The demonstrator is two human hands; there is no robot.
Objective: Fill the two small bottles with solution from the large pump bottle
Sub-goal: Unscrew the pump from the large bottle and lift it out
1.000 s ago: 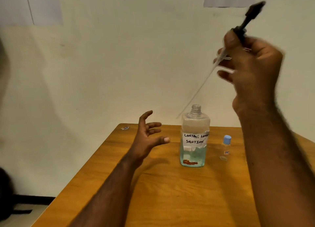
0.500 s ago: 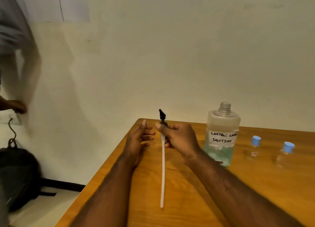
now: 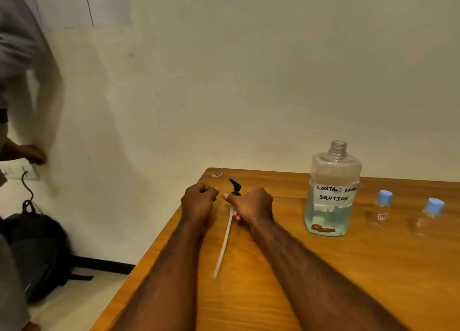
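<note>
At the wooden table (image 3: 323, 281), my right hand (image 3: 251, 204) grips the pump (image 3: 225, 241) just below its black head, fingers and thumb wrapped round the top of the white dip tube. The tube runs back toward me and its free end rests on the tabletop. My left hand (image 3: 199, 201) sits just beside the pump head, curled into a loose fist with the thumb on top, holding nothing I can see and not touching the pump. To my right the large bottle (image 3: 332, 194) stands upright with its threaded neck uncapped. Pale blue solution fills its lower part, and a taped paper label carries handwriting in which "SOLUTION" is legible. Further right, well apart from my hands, the two small bottles stand upright side by side, the nearer small bottle (image 3: 380, 211) and the farther small bottle (image 3: 429, 216). Both are clear, with blue caps on, and I cannot tell whether either holds liquid. A small sticker (image 3: 217, 174) lies at the table's far left corner. On the floor to the left a dark backpack (image 3: 32, 251) leans by the wall, and another person's blurred hand (image 3: 32, 154) shows at the frame's left edge.
</note>
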